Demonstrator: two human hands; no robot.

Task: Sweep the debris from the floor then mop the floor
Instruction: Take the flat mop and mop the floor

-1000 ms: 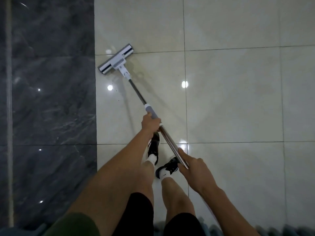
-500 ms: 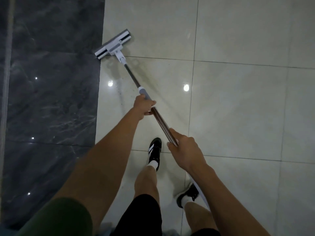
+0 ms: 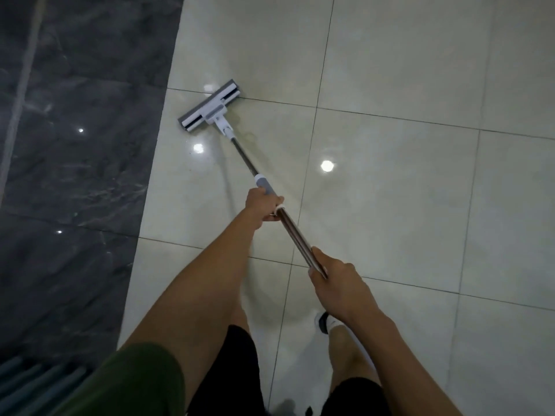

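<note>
A flat mop lies with its grey and white head (image 3: 210,107) pressed on the glossy cream tile floor (image 3: 390,190), close to the edge of the dark marble strip. Its metal pole (image 3: 292,232) runs down and right toward me. My left hand (image 3: 262,205) grips the pole just below the grey collar. My right hand (image 3: 336,280) is closed around the pole's upper end, nearer my body. No debris shows on the tiles.
A dark grey marble band (image 3: 75,145) borders the cream tiles on the left. My legs in black shorts and one black and white shoe (image 3: 324,321) stand below the hands. A blue-grey ribbed object (image 3: 36,376) sits at the bottom left corner.
The mop head has come back off the marble edge onto the cream tiles, to the right and toward me. Both hands kept their grip, and my feet have shifted.
</note>
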